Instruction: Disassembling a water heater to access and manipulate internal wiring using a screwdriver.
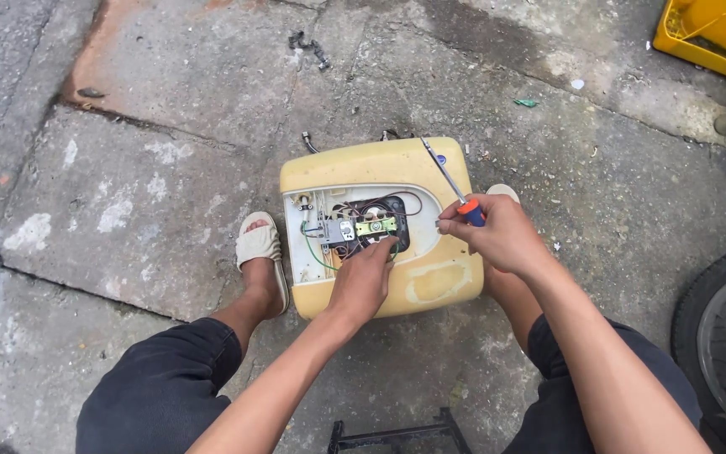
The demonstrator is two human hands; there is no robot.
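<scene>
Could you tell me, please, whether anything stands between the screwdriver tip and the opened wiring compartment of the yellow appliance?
Nothing visible does. The right hand holds the screwdriver pointing away over the yellow appliance; the left hand already rests at the wiring compartment.

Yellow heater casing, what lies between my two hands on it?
In the head view, between the left hand and right hand lies only bare, scuffed yellow casing; the wiring sits left of that stretch.
</scene>
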